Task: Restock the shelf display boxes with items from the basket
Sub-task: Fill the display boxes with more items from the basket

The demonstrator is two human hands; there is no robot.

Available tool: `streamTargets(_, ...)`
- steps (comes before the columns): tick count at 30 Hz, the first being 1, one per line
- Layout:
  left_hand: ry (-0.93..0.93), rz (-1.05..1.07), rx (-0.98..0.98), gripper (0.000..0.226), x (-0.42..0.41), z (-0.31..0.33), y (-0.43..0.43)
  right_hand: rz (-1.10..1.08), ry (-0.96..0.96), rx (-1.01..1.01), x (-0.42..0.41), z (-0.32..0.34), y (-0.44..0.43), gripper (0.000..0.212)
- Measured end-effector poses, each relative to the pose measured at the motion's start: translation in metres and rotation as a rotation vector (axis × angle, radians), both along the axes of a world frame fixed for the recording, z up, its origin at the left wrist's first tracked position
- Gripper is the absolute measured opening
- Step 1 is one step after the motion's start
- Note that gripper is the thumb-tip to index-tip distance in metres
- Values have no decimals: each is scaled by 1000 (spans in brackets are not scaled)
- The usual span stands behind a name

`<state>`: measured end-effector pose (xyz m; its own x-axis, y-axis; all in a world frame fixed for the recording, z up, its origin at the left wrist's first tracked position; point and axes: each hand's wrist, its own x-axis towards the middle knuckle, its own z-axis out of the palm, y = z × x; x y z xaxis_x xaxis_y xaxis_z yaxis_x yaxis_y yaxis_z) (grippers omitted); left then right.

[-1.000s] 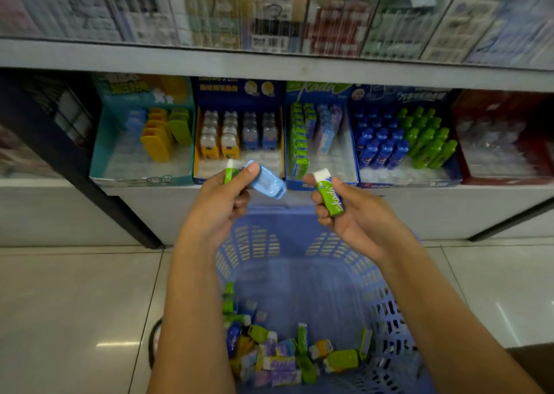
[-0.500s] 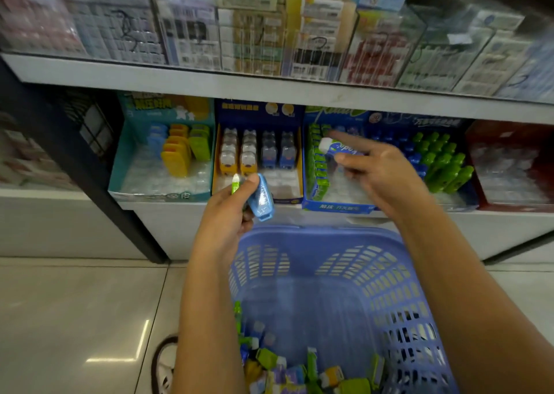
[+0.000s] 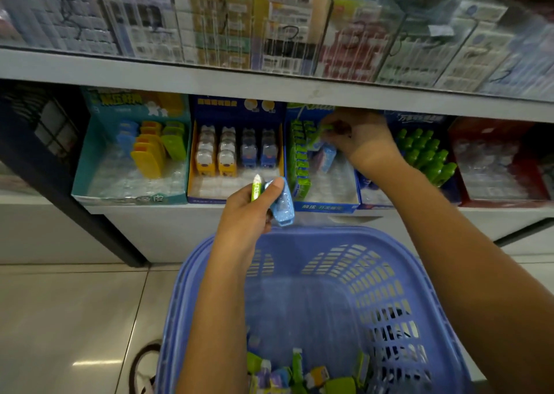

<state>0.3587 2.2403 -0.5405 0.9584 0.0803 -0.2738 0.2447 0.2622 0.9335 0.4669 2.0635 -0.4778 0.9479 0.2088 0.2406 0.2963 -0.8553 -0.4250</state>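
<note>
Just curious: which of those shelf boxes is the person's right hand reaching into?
The middle box, with a row of green sticks along its left side: the right hand, pinching a green stick, is inside it.

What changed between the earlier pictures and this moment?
The right hand carried its green-and-white stick from above the blue plastic basket into the blue cardboard display box, still pinching it. The left hand stayed, holding a light-blue plastic case and a white-capped green stick.

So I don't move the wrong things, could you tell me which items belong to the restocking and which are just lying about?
In the job: basket, its loose items, blue case and white-capped stick in left hand, green stick in right hand, blue display box.
Lying about: upper-shelf packs, shoe.
</note>
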Motion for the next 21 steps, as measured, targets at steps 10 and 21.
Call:
streamTargets(10, -23, -64, 78, 7, 5, -5, -13, 16, 39, -171, 18, -22, 1, 21)
streamTargets(21, -25, -54, 95, 5, 1, 2, -14, -2, 46, -261, 16, -20, 13, 36)
